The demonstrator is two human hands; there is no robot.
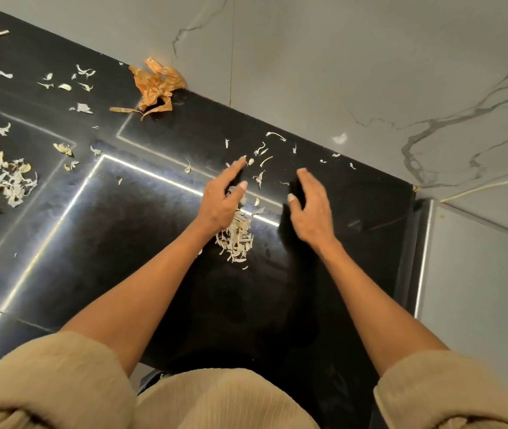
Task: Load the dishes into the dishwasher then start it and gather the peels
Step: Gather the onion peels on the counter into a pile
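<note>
Two bare hands work over a pile of peels [235, 235] on a black counter [141, 243].

The left hand [221, 199] rests on the pile with fingers loosely spread, gripping nothing; the right hand [311, 207] hovers just beside it, fingers relaxed and empty. More peels [2, 184] lie scattered far left, an orange wrapper [155, 85] sits by the marble wall [339, 57]. No writing is legible.

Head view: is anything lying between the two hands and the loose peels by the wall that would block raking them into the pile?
Nothing visible does. The loose peels lie on bare black counter just beyond the left hand and right hand. The pile sits beside the left hand. The crumpled orange bag is well off to the left.
</note>
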